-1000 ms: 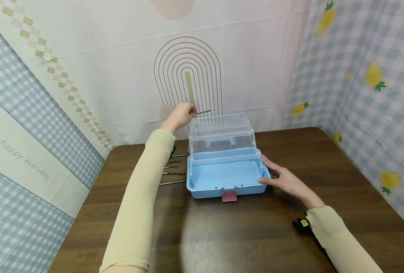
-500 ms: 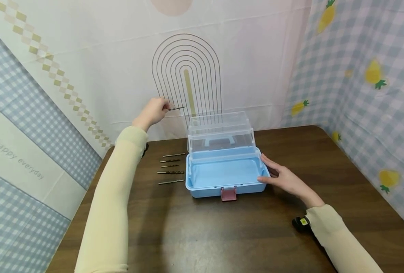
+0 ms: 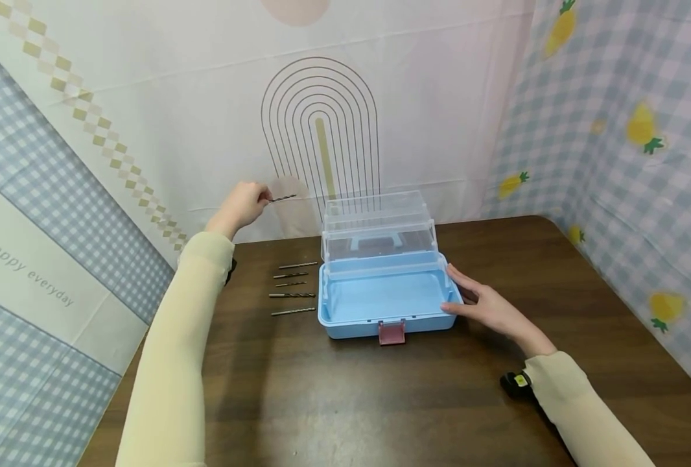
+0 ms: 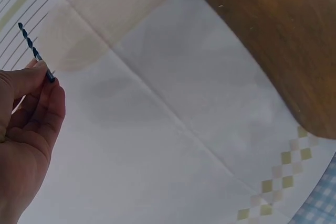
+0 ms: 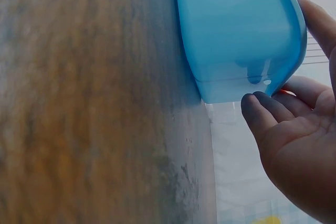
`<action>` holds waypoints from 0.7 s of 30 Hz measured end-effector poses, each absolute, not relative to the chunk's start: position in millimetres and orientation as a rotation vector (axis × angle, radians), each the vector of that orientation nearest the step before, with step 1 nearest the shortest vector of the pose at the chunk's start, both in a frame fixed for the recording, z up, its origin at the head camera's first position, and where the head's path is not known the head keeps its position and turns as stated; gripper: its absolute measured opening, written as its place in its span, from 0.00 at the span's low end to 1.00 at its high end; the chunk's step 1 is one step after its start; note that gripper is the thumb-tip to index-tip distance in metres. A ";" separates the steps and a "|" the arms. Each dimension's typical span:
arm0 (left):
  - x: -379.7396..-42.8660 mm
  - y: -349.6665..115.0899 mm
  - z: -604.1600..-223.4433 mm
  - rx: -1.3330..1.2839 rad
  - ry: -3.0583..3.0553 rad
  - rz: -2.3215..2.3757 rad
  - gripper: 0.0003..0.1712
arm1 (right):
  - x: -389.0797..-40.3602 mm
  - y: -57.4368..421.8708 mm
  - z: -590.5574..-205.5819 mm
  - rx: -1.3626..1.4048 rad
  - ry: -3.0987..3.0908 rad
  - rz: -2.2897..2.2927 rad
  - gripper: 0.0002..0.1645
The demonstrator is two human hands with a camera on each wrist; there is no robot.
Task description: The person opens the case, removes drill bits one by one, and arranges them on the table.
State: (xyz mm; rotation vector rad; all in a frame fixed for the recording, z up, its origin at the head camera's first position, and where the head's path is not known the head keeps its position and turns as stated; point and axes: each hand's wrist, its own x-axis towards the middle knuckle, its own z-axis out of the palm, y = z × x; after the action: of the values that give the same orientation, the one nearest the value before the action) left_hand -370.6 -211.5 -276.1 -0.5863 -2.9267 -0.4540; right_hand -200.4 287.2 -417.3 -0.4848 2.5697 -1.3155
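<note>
Thumb and fingertips of my left hand (image 3: 243, 207) pinch a dark twist drill bit (image 3: 282, 198) above the far left of the table. In the left wrist view, the drill bit (image 4: 32, 48) has its fluted end pointing away from the fingers. My right hand (image 3: 488, 308) holds the right end of a light blue plastic toolbox (image 3: 389, 329), thumb over the rim and other fingers against the outside. The right wrist view shows this hand (image 5: 299, 114) at the end wall of the toolbox (image 5: 236, 35). The clear lid (image 3: 377, 211) stands raised, and the blue bottom is bare.
Several drill bits (image 3: 292, 295) lie in a column just left of the toolbox on the brown wooden table (image 3: 345, 402). A pink latch (image 3: 392, 333) hangs at the toolbox's front. A patterned cloth (image 3: 427, 97) hangs behind the table.
My left hand has moved left with the drill bit, away from the raised lid, and has sunk slightly over the last half second. The right hand and toolbox stay put.
</note>
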 end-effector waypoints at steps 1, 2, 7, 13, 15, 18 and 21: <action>-370.0 -212.1 -278.8 -0.582 -2.931 -0.459 0.09 | -200.3 287.2 -417.5 -0.487 2.571 -1.315 0.53; -370.1 -212.9 -282.2 -0.578 -2.937 -0.460 0.09 | -200.3 287.4 -418.1 -0.488 2.574 -1.310 0.53; -367.1 -214.2 -297.9 -0.571 -2.958 -0.499 0.09 | -198.6 287.3 -419.2 -0.483 2.569 -1.313 0.53; -364.8 -213.8 -316.3 -0.562 -2.972 -0.518 0.09 | -196.7 288.8 -418.1 -0.479 2.567 -1.326 0.53; -364.4 -214.0 -323.2 -0.560 -2.980 -0.515 0.10 | -195.8 288.9 -418.5 -0.487 2.561 -1.332 0.53; -362.6 -214.0 -333.1 -0.561 -2.992 -0.522 0.09 | -194.2 289.1 -420.0 -0.488 2.556 -1.336 0.53; -360.8 -214.2 -341.8 -0.568 -2.993 -0.534 0.08 | -192.9 288.9 -420.7 -0.486 2.552 -1.339 0.53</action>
State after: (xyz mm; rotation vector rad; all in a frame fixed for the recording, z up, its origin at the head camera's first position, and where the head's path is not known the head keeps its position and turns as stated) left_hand -360.8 -214.2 -341.8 -0.5685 -2.9931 -0.5339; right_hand -192.9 288.9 -420.7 -0.4863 2.5520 -1.3390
